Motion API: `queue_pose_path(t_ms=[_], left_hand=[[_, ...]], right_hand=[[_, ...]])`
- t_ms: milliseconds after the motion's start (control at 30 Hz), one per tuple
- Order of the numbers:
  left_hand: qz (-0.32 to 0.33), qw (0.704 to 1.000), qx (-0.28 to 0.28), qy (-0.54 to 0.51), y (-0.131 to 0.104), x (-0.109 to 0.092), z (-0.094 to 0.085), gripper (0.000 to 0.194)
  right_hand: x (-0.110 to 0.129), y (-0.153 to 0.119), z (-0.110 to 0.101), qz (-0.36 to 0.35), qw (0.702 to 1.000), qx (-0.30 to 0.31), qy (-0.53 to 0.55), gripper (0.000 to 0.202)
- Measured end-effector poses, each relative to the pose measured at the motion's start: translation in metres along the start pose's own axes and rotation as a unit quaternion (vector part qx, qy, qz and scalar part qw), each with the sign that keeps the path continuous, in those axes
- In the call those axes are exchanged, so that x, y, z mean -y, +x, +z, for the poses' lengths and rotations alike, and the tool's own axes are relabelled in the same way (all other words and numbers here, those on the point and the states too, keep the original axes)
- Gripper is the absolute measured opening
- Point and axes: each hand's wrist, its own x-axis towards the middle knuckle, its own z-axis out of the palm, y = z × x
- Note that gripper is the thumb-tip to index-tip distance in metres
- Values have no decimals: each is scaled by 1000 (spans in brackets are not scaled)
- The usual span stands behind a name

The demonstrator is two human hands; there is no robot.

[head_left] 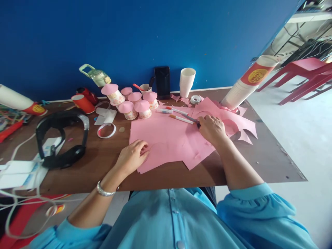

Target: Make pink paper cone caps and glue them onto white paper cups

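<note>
Wore a light-blue buttoned shirt [145,221], nearest the camera. Faced a plain deep-blue wall [124,34] behind a dark-brown wooden surface [109,155]. Had flat, overlapping sheets of pink paper [166,141] spread mid-surface, with jagged, curved pink offcuts [242,122] heaped at their right. Had a black ring-shaped headset [64,159] at far left and a tall stack of white cups with a red-and-yellow label [245,90] behind the offcuts. Had six patterned paper cups with pink cone tops [142,108] grouped behind the sheets' left part. Bent the right hand [211,128] over the sheets, fingers closed around a dark-handled metal tool [197,123], partly hidden. Rested the left hand [133,154] at the sheets' left edge, fingers loosely curled, thumb apart. Had a black phone [162,82] upright near the wall. Had slim white markers with orange ends [181,119] on the sheets, just beside the tool.
</note>
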Motion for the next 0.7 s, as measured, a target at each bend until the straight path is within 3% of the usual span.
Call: queue_pose_path(t_ms=[133, 400, 600, 700], left_hand=[[8, 999, -18, 44, -10, -6, -1, 23], [94, 988, -26, 123, -40, -27, 4, 58], [133, 982, -38, 126, -44, -23, 8, 30], [131, 982, -45, 128, -44, -21, 7, 31]], right_hand=[[-4, -3, -5, 24, 999, -4, -23, 37], [-7, 1, -4, 24, 1000, -3, 15, 36], [-12, 5, -1, 60, 994, -41, 83, 43], [-16, 9, 3, 64, 984, -69, 150, 46]])
